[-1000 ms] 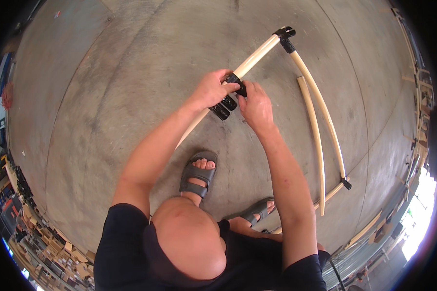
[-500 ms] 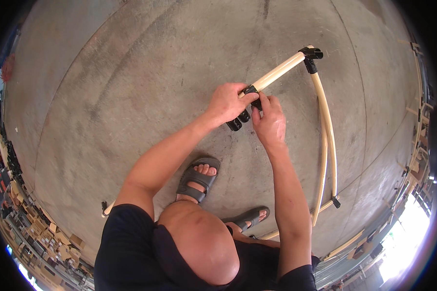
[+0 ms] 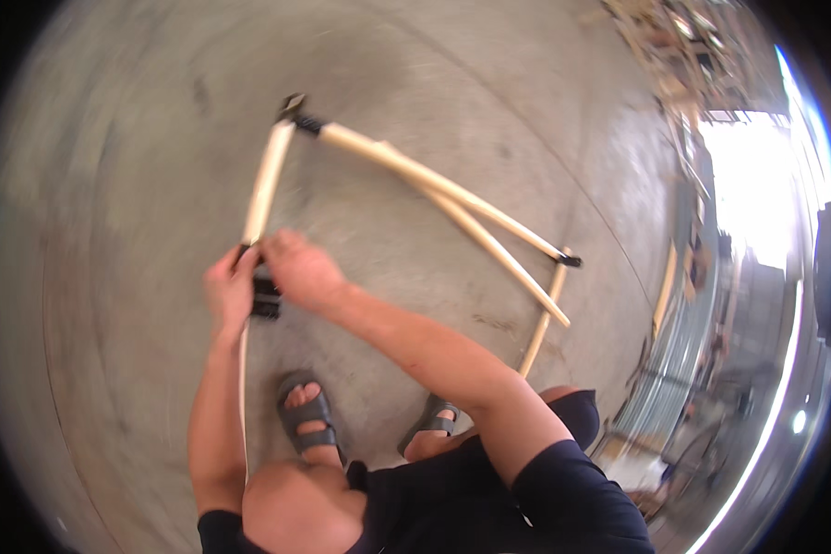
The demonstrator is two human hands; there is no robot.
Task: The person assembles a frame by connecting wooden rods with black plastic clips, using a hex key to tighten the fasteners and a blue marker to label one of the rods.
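A cream-coloured tube (image 3: 269, 180) runs away from my hands up to a black joint (image 3: 293, 108) at its far end. My left hand (image 3: 229, 294) is closed around the near end of this tube, at a black pipe connector (image 3: 266, 299). My right hand (image 3: 303, 270) is closed against the same connector from the right, its fingertips blurred and partly hidden. Below the hands, black sleeves of the connector stick out. From the far joint a second cream tube (image 3: 434, 192) slopes down to the right, to another black joint (image 3: 571, 261).
A loose-looking cream tube (image 3: 503, 249) crosses under the second one. Another tube (image 3: 545, 323) runs from the right joint toward my leg. My sandalled feet (image 3: 311, 417) stand on the concrete floor (image 3: 138, 185). Long grey lengths of stock (image 3: 669, 369) lie along the right side.
The view has turned to the right, so the tube frame and both hands appear further left. Both hands stay at the black connector. My right arm now reaches across more to the left.
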